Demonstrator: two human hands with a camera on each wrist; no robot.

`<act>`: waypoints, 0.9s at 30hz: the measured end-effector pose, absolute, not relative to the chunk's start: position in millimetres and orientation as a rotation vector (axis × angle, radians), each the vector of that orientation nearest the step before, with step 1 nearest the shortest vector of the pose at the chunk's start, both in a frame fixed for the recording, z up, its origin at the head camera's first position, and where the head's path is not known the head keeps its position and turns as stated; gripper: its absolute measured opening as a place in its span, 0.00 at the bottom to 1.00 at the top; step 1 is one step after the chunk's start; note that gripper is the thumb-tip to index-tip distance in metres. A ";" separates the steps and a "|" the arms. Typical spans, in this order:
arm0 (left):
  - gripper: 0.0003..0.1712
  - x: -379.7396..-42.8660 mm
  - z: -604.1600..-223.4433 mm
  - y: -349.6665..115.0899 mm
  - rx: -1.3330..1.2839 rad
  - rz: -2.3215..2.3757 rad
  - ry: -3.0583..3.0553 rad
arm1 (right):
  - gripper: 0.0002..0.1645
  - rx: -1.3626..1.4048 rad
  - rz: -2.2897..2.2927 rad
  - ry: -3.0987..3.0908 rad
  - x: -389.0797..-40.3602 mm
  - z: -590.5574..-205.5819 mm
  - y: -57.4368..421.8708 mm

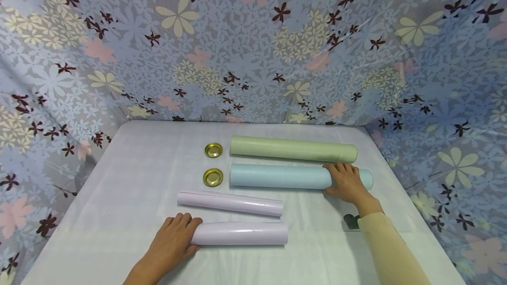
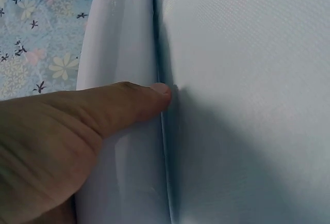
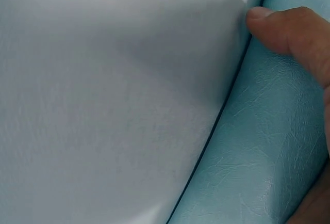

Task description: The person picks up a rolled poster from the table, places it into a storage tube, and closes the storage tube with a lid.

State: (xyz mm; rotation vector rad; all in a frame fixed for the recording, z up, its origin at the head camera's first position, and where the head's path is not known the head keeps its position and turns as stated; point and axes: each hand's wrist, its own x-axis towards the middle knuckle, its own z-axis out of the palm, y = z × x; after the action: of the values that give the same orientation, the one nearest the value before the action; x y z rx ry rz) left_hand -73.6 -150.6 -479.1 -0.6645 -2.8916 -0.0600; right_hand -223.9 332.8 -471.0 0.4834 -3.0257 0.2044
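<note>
My left hand point(image 1: 171, 241) grips the left end of a glossy pale lavender roll point(image 1: 245, 234) near the front of the table. In the left wrist view the thumb point(image 2: 129, 101) lies across this roll, its tip at the roll's lower edge. To the right, my right hand point(image 1: 347, 183) holds a light blue roll point(image 1: 277, 176) close to its right end. The right wrist view shows the thumb point(image 3: 289, 28) over the blue roll's finely creased, leathery surface. The fingers go over the far side of each roll, mostly hidden in the wrist views.
Behind the blue roll lies a light green roll point(image 1: 293, 148). A thinner lavender roll point(image 1: 229, 202) sits between the hands. Two small gold round dishes point(image 1: 213, 150) are left of the rolls. By the right sleeve point(image 1: 390, 250) is a dark object point(image 1: 350, 221). Flowered cloth point(image 1: 253, 56) surrounds the white table point(image 1: 150, 162).
</note>
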 end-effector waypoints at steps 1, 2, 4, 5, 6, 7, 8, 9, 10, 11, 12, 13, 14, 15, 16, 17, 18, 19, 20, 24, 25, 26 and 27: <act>0.32 -73.8 -479.0 -150.6 -0.663 -0.063 -2.891 | 0.46 0.480 0.207 -3.026 -223.8 -471.1 332.7; 0.32 -73.8 -478.9 -150.7 -0.660 -0.069 -2.892 | 0.46 0.479 0.209 -3.024 -223.7 -471.3 332.8; 0.31 -73.9 -478.6 -150.9 -0.654 -0.080 -2.897 | 0.47 0.470 0.216 -3.023 -223.1 -471.5 332.7; 0.31 -73.9 -478.4 -151.2 -0.650 -0.082 -2.900 | 0.47 0.464 0.222 -3.022 -222.8 -471.5 332.4; 0.31 -73.9 -478.2 -151.5 -0.646 -0.086 -2.903 | 0.47 0.460 0.228 -3.022 -222.5 -471.3 332.5; 0.31 -73.9 -477.8 -151.8 -0.643 -0.090 -2.904 | 0.46 0.457 0.235 -3.020 -222.5 -471.0 332.5; 0.31 -73.9 -477.4 -152.2 -0.642 -0.094 -2.903 | 0.46 0.456 0.240 -3.018 -222.4 -470.5 332.3; 0.31 -73.8 -477.0 -152.6 -0.641 -0.094 -2.902 | 0.46 0.452 0.245 -3.018 -222.5 -469.9 332.4; 0.31 -73.9 -476.6 -153.0 -0.640 -0.096 -2.901 | 0.46 0.452 0.247 -3.015 -222.6 -469.2 332.2; 0.31 -73.9 -476.1 -153.3 -0.639 -0.100 -2.899 | 0.46 0.450 0.250 -3.012 -222.6 -468.3 332.0; 0.31 -74.1 -475.6 -153.7 -0.639 -0.105 -2.898 | 0.46 0.450 0.252 -3.010 -222.8 -467.4 332.0; 0.30 -74.0 -475.2 -154.1 -0.638 -0.107 -2.900 | 0.46 0.450 0.253 -3.009 -222.8 -466.8 332.0; 0.30 -74.1 -474.8 -154.6 -0.636 -0.111 -2.902 | 0.46 0.450 0.255 -3.007 -222.6 -466.1 332.2; 0.30 -74.3 -474.5 -155.1 -0.634 -0.113 -2.905 | 0.45 0.449 0.257 -3.007 -222.4 -465.7 332.6; 0.30 -74.4 -474.1 -155.7 -0.632 -0.117 -2.906 | 0.45 0.448 0.258 -3.008 -222.2 -465.3 332.8; 0.30 -74.6 -473.7 -156.3 -0.629 -0.121 -2.905 | 0.45 0.446 0.260 -3.011 -221.8 -464.8 333.3; 0.30 -74.8 -473.4 -157.1 -0.629 -0.124 -2.902 | 0.45 0.445 0.260 -3.011 -221.6 -464.6 333.9; 0.30 -75.0 -473.1 -157.9 -0.629 -0.126 -2.896 | 0.45 0.444 0.260 -3.014 -221.2 -464.2 334.6; 0.30 -75.2 -472.7 -158.7 -0.627 -0.129 -2.888 | 0.46 0.443 0.261 -3.015 -220.8 -463.6 335.5; 0.31 -76.2 -470.3 -162.8 -0.628 -0.124 -2.852 | 0.46 0.437 0.265 -3.016 -219.4 -460.2 337.7; 0.32 -76.6 -469.5 -164.0 -0.623 -0.120 -2.849 | 0.46 0.435 0.265 -3.016 -219.3 -459.4 338.1; 0.33 -77.1 -468.6 -165.2 -0.618 -0.118 -2.846 | 0.46 0.434 0.266 -3.013 -219.4 -458.9 338.6; 0.33 -77.6 -467.6 -166.6 -0.613 -0.120 -2.843 | 0.46 0.433 0.264 -3.011 -219.6 -458.6 339.0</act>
State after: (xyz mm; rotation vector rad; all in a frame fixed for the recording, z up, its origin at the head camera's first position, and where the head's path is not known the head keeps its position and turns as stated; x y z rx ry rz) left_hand -77.6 -166.6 -467.6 -0.6134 -2.8431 -0.1202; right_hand -219.6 339.0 -458.6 0.4327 -3.0107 0.2642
